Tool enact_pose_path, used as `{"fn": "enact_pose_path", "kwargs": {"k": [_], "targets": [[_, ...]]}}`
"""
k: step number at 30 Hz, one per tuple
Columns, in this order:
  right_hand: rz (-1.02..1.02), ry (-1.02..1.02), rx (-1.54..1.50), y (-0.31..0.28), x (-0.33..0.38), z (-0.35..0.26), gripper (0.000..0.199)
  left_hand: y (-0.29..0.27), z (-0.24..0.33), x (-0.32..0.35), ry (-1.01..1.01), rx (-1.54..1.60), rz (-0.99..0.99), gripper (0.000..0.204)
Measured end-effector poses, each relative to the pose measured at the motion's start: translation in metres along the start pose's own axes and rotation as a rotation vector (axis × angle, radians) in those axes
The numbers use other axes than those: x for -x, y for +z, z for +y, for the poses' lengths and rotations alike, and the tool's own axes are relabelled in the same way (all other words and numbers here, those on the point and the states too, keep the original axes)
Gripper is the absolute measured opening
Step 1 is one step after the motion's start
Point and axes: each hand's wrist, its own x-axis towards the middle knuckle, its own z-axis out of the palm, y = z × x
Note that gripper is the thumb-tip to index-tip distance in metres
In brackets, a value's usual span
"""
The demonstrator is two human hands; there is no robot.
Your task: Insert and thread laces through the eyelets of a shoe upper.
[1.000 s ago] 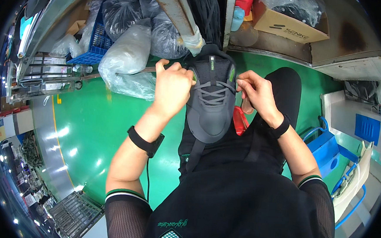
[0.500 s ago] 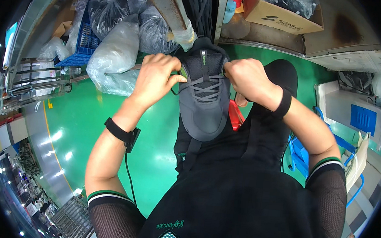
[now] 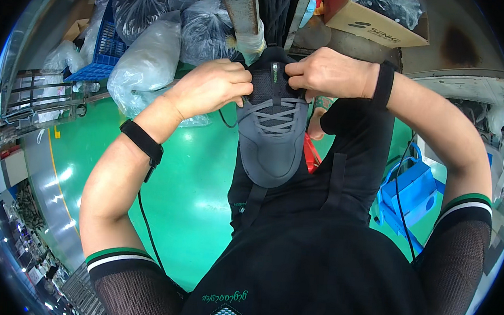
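Note:
A dark grey sneaker point(image 3: 271, 153) with lighter grey laces point(image 3: 274, 119) rests over my black-clad thigh, its toe toward me. My left hand point(image 3: 215, 85) is closed at the left edge of the shoe's opening, fingertips pressed together on it. On the opposite edge, my right hand point(image 3: 326, 74) pinches the collar beside the tongue point(image 3: 275, 81). A thin dark cord curves below my left fingers; where it ends is hidden. The heel points away from me, toward a metal post.
Clear plastic bags point(image 3: 148, 64) and a blue crate point(image 3: 105, 50) lie at the far left. A cardboard box point(image 3: 375, 23) stands on a metal surface at the far right. A red object point(image 3: 311, 154) shows beside the shoe. Something blue point(image 3: 408, 193) stands on the green floor at right.
My right hand has moved up and inward to the collar beside the tongue. My left fingers have curled closer against the shoe's edge. Both elbows have spread outward.

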Motion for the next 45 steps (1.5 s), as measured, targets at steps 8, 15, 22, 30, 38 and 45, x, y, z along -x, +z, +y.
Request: {"fn": "enact_pose_path", "kwargs": {"k": [8, 15, 22, 30, 38, 45], "targets": [[0.219, 0.244, -0.146, 0.032, 0.022, -0.010, 0.031, 0.005, -0.007, -0.005, 0.040, 0.017, 0.020, 0.030], [-0.315, 0.427, -0.489, 0.013, -0.003, 0.010, 0.023, 0.000, -0.002, -0.019, -0.066, 0.097, -0.005, 0.030], [0.318, 0.665, -0.863, 0.030, -0.003, -0.036, 0.013, -0.010, 0.008, -0.045, -0.403, 0.082, -0.378, 0.016], [0.834, 0.599, -1.445, 0.020, -0.028, -0.090, 0.020, 0.018, -0.004, -0.023, -0.531, 0.651, -0.065, 0.010], [0.774, 0.429, -1.471, 0.058, -0.046, -0.078, 0.016, 0.055, 0.051, -0.010, -0.631, 0.733, 0.772, 0.006], [0.819, 0.371, -1.694, 0.040, -0.047, -0.105, 0.015, 0.001, 0.077, -0.032, -0.533, 0.857, 0.900, 0.014]]}}
